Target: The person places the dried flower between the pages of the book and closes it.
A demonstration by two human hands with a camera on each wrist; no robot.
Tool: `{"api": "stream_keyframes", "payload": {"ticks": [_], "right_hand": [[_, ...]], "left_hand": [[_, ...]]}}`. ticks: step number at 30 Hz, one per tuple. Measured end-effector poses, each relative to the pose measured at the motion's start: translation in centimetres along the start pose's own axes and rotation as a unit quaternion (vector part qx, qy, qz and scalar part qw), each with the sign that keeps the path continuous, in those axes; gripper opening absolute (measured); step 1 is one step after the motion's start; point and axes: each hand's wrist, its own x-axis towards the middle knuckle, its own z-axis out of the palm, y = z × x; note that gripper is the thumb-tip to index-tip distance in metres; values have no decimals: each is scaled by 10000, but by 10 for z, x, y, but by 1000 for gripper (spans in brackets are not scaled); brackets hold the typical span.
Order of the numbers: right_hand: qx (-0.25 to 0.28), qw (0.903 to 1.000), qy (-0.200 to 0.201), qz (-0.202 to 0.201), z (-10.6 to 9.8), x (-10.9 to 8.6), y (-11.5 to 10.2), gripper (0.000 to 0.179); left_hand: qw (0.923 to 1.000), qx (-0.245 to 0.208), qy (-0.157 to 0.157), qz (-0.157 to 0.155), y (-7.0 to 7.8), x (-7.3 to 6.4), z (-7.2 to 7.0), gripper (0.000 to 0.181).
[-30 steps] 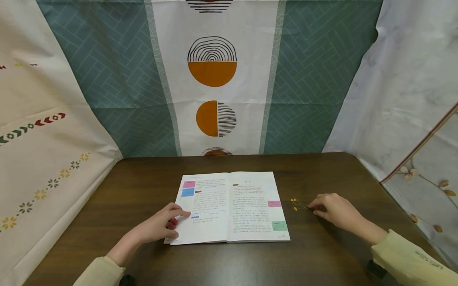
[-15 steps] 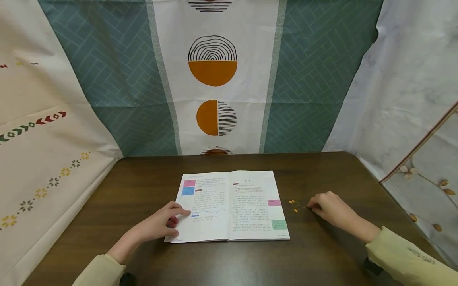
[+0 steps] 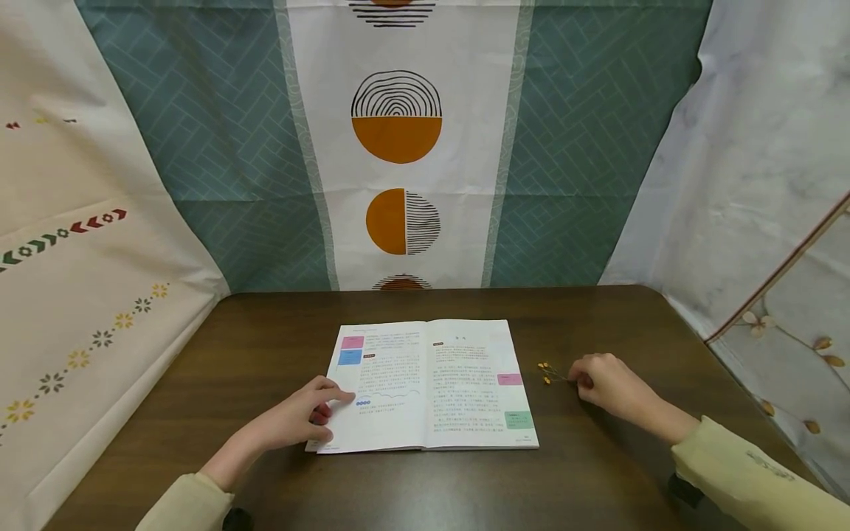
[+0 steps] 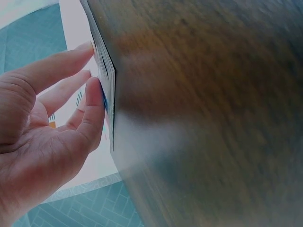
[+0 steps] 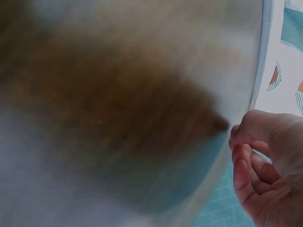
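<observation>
An open book with printed pages and coloured blocks lies on the brown table. My left hand rests on the lower left page, index finger and thumb touching the paper. In the left wrist view, the fingertips touch the page near the book's edge. To the right of the book, my right hand pinches the thin stem of a small sprig of yellow flowers, whose heads point toward the book. The pinch shows in the right wrist view at the hand, but the sprig cannot be made out there.
The dark wooden table extends around the book to a straight back edge. A patterned green and white cloth hangs behind it. Pale cloths hang at the left and right sides.
My right hand has shifted slightly left and away from me, still pinching the stem. The flower heads have turned a little. My left hand and the book stay put.
</observation>
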Motion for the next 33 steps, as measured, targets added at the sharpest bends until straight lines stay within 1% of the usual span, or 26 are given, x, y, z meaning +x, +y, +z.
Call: {"api": "stream_keyframes", "payload": {"ticks": [6,8,13,22,28,33], "right_hand": [[-105,9997,-106,170,-3,7,1,16],[-163,9996,-145,149,-3,8,1,16],[-243,9995,-170,115,-2,10,2,16],[-377,9989,-216,189,-3,11,-1,17],[-218,9985,-340,363,-12,12,-4,15],[-67,9991,-298,301,-17,14,-6,13]], "left_hand": [[10000,-37,-4,23,0,0,0,58],[10000,-48,-12,59,0,0,0,59],[10000,-64,-11,28,0,1,0,59],[9998,-185,-42,76,-2,1,1,59],[9999,-143,-32,89,-3,1,1,59],[9999,-76,-43,64,-3,1,1,58]]}}
